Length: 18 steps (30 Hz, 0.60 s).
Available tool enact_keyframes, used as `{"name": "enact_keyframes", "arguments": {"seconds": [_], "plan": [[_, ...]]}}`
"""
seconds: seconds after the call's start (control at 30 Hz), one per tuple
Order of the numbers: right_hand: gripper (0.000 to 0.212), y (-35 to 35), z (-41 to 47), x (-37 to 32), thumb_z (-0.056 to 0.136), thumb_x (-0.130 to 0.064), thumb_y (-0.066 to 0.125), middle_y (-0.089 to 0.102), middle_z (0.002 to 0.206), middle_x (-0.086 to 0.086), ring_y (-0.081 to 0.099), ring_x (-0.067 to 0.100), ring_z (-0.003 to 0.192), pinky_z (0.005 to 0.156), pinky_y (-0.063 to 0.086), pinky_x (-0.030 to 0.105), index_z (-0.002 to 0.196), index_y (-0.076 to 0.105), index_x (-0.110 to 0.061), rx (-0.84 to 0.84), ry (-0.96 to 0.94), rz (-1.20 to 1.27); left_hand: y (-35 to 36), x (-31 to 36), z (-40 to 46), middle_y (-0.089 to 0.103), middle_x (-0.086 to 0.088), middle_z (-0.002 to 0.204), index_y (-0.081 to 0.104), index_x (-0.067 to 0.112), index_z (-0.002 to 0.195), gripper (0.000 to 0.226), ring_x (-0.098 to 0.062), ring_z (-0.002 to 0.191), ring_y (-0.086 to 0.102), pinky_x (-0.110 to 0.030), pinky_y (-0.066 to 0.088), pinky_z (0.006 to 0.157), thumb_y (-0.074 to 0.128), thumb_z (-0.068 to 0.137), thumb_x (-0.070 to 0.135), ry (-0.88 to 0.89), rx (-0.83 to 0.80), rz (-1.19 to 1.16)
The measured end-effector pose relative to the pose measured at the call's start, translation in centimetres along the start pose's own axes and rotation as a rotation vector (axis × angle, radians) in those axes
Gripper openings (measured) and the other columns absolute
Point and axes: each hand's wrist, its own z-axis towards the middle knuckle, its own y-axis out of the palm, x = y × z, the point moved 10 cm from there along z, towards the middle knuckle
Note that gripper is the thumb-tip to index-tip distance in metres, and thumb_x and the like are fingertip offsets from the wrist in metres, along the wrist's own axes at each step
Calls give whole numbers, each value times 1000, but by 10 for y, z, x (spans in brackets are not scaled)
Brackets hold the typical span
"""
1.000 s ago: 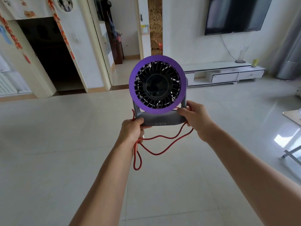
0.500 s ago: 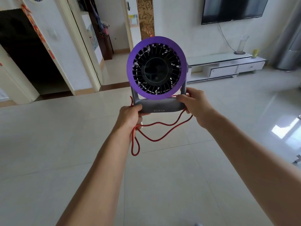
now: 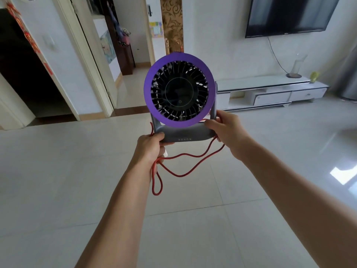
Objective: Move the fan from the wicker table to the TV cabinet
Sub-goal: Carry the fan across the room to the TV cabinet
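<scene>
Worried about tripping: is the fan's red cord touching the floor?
No, the cord hangs in loops below the fan, well above the floor.

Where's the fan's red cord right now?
Head view, centre: the red cord hangs in loops below the fan, bunched in the left hand and running up past the right hand, above the floor.

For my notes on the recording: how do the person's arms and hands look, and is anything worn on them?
Both forearms are bare to the frame's lower edge: no sleeves show. The left hand and right hand wear no gloves, and no watch, bracelet or ring is visible. No markings appear on either arm.
</scene>
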Motion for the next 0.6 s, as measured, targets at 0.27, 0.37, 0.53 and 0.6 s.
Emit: {"name": "enact_keyframes", "arguments": {"seconds": [0.27, 0.37, 0.53, 0.6], "plan": [[10, -6, 131, 31, 89, -6, 57, 48, 61, -2, 42, 10, 52, 44, 32, 16, 81, 57, -11, -25, 30, -5, 63, 36, 103, 56, -7, 71, 54, 17, 70, 31, -18, 65, 50, -28, 42, 57, 51, 98, 29, -34, -4, -33], [4, -5, 178, 45, 91, -7, 57, 49, 62, -4, 44, 9, 54, 42, 33, 14, 88, 57, -9, -26, 42, 3, 84, 48, 146, 52, -6, 66, 55, 16, 71, 31, -16, 59, 48, -27, 40, 54, 51, 98, 30, -34, -22, -13], [9, 0, 279, 61, 92, -9, 56, 50, 67, 1, 44, 12, 59, 50, 34, 20, 92, 61, -2, 3, 51, -4, 121, 81, 241, 59, -11, 82, 56, 17, 73, 29, -19, 67, 50, -28, 41, 56, 50, 99, 29, -19, -56, -12], [12, 3, 310, 63, 90, -9, 56, 48, 66, 3, 42, 14, 59, 52, 32, 23, 92, 61, 2, 10, 58, -1, 130, 91, 270, 61, -13, 84, 60, 14, 79, 27, -19, 67, 51, -27, 40, 54, 50, 98, 30, -20, -71, -3]]}}
